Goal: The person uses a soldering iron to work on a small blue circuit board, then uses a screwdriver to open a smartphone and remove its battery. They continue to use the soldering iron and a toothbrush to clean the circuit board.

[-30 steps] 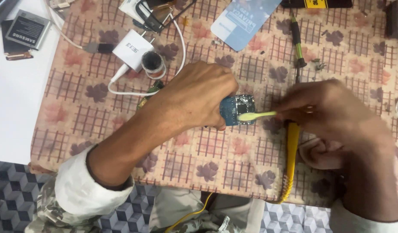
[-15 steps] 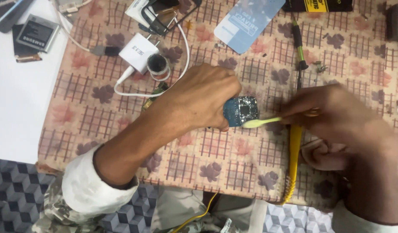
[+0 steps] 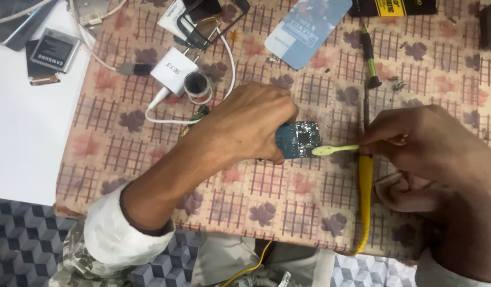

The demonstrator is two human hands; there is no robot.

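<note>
Head view: left hand [image 3: 251, 125] pinches a small blue circuit board [image 3: 297, 140] above the patterned desk [image 3: 288, 207]. Right hand [image 3: 415, 141] grips a pale green toothbrush [image 3: 335, 150], its head touching the board's right edge. A yellow-handled tool [image 3: 365, 186] lies beneath the right hand.

Between the hands, the circuit board [image 3: 297, 139] shows matt blue laminate with glinting metal parts; the toothbrush [image 3: 333, 150] looks like smooth pale plastic. Under both hands lies a matt patterned cloth [image 3: 288, 196]. Above the left hand [image 3: 251, 125], the charger [image 3: 173, 70] is glossy white plastic.
</note>
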